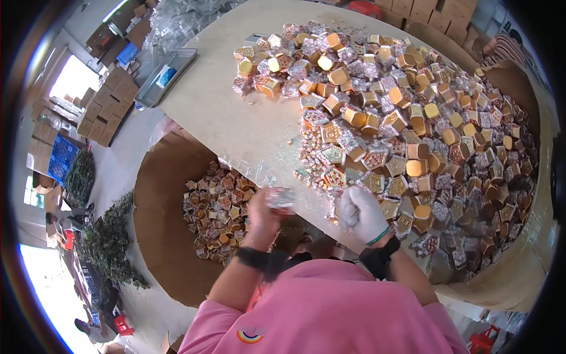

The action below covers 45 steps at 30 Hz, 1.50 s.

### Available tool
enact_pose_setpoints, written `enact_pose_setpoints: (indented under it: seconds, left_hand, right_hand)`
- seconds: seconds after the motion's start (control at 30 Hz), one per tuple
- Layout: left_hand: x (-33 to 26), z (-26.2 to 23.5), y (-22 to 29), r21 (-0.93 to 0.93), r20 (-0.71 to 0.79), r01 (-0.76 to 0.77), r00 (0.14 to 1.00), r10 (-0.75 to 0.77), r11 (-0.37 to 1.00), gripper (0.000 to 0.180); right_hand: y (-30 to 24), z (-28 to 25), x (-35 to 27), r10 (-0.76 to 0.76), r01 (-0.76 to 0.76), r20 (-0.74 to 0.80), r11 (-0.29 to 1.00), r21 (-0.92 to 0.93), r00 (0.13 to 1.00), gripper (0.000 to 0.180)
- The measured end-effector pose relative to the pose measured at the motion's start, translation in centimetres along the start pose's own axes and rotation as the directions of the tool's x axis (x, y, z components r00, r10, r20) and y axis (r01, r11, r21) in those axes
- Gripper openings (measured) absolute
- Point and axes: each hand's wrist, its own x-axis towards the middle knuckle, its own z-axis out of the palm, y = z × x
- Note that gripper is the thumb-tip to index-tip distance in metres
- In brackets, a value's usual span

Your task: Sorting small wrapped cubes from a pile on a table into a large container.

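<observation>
My left hand (pixel 262 213) is bare and blurred, and it grips a small silvery glittery packet (pixel 280 197) over the table's near edge. My right hand (pixel 361 213) wears a white glove and is closed into a fist beside the pile; what it grips is hidden. A large heap of small gold and glittery box-shaped pieces (pixel 407 130) covers the right half of the pale table (pixel 218 112). Below my left hand stands a big brown cardboard box (pixel 159 224) holding several of the same wrapped pieces (pixel 218 215).
A grey tray (pixel 168 76) with a blue item lies at the table's far left corner. Stacked cardboard cartons (pixel 106 106) and green foliage (pixel 106 242) are on the floor at left. More cartons (pixel 436 12) stand beyond the table. Another person's striped sleeve (pixel 507 47) shows at top right.
</observation>
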Motion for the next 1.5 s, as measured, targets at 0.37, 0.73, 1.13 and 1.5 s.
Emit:
enact_pose_setpoints:
  seconds: [0.37, 0.73, 1.13, 1.5]
  left_hand:
    - [-3.0, 5.0, -6.2, 0.513, 0.769, -0.704, 0.631, -0.101, -0.491, 0.064]
    - [0.7, 9.0, -7.6, 0.430, 0.859, -0.819, 0.500, -0.106, -0.380, 0.060]
    - [-1.3, 11.9, -4.3, 0.579, 0.815, -0.800, 0.566, 0.123, -0.159, 0.080]
    - [-2.6, 13.8, -5.8, 0.126, 0.682, 0.112, 0.711, -0.168, 0.986, 0.065]
  right_hand:
    - [-5.6, -11.9, -1.2, -0.660, 0.162, -0.186, 0.429, -0.889, 0.728, 0.025]
    - [-6.7, -12.1, -5.8, -0.877, -0.137, 0.072, -0.155, -0.978, 0.475, 0.018]
    - [-10.1, -11.1, -6.4, -0.766, -0.362, 0.048, -0.356, -0.862, 0.641, 0.024]
    - [-2.1, -7.1, -4.0, 0.098, -0.089, -0.165, 0.994, 0.065, 0.981, 0.031]
